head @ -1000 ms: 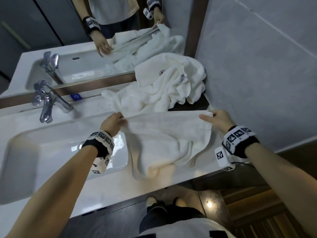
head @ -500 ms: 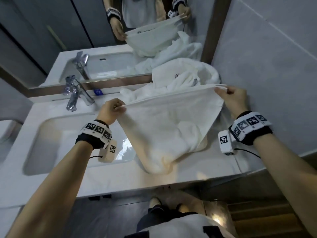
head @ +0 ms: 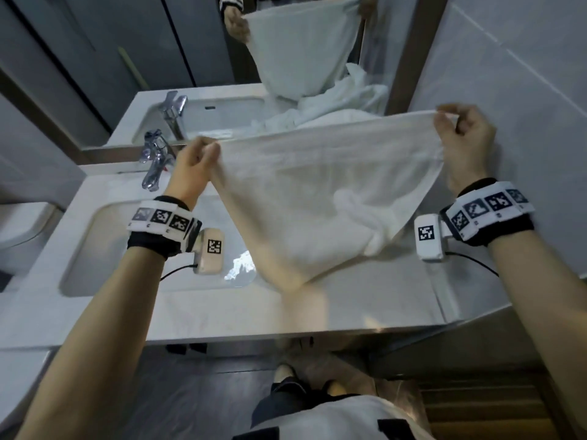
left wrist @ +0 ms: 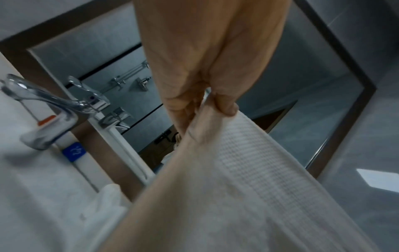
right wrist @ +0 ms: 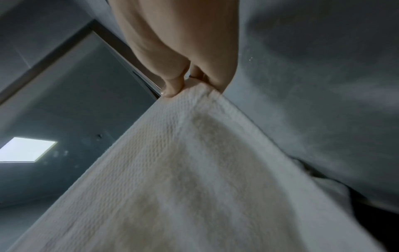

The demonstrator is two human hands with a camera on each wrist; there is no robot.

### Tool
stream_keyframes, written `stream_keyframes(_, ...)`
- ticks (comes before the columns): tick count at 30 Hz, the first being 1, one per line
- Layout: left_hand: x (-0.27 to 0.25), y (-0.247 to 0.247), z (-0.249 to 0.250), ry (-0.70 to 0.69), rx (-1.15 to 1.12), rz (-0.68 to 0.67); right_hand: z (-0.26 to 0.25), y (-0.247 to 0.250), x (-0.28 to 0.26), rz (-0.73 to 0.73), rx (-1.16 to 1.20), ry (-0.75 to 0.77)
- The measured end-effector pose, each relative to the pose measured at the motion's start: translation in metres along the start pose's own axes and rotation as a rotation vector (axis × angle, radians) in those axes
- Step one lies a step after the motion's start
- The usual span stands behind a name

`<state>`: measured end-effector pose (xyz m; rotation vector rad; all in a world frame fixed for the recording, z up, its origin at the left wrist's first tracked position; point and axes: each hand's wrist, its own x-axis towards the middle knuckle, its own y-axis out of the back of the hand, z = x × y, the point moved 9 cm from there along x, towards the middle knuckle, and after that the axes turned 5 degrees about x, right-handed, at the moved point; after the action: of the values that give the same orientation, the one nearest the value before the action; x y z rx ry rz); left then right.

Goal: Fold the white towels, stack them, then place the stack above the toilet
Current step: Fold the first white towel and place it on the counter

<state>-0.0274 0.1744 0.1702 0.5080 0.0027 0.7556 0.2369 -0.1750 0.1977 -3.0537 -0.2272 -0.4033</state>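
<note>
**Towel held stretched above the counter**

With thumb pressed against curled fingers, the left hand [head: 193,166] pinches one top corner of the white towel [head: 320,198]; the right hand [head: 467,144] pinches the opposite corner the same way. Top edge taut between them; body hangs down over the counter [head: 349,300], lower part bunched. Sink [head: 104,249] and faucet [head: 155,163] lie left. Behind, against the mirror [head: 127,58], more crumpled white towels [head: 346,106].

The towel [head: 317,198] hangs spread between the left hand [head: 193,168] and the right hand [head: 467,144], above the counter [head: 365,300]. The sink [head: 95,249] lies left of it, the faucet [head: 155,163] behind the sink. More towels [head: 336,112] are heaped behind, against the mirror [head: 127,58].
</note>
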Motion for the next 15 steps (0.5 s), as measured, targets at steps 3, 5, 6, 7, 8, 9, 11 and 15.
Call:
stream_keyframes(3, 0.002, 0.009, 0.02, -0.002, -0.048, 0.121, -0.021, 0.002, 0.007, 0.011, 0.076, 0.056)
stream_keyframes(5, 0.002, 0.008, 0.019, 0.053, -0.094, 0.153, -0.023, 0.003, 0.009, 0.011, 0.102, 0.057)
stream_keyframes(6, 0.002, 0.007, 0.017, 0.079, -0.146, 0.146, -0.021, 0.004, 0.008, 0.007, 0.1, 0.051)
stream_keyframes(7, 0.0, 0.006, 0.015, 0.097, -0.209, 0.136, -0.02, 0.005, 0.007, 0.0, 0.091, 0.046)
stream_keyframes(8, -0.001, 0.005, 0.014, 0.103, -0.267, 0.123, -0.018, 0.006, 0.005, -0.007, 0.077, 0.044)
stream_keyframes(9, -0.003, 0.005, 0.014, 0.103, -0.321, 0.104, -0.017, 0.008, 0.003, -0.01, 0.066, 0.046)
stream_keyframes(11, -0.004, 0.004, 0.015, 0.089, -0.439, 0.042, -0.014, 0.015, 0.0, 0.003, 0.068, 0.048)
stream_keyframes(15, 0.0, 0.002, 0.002, 0.152, -0.493, -0.059, 0.005, 0.026, 0.001, 0.04, 0.061, -0.009)
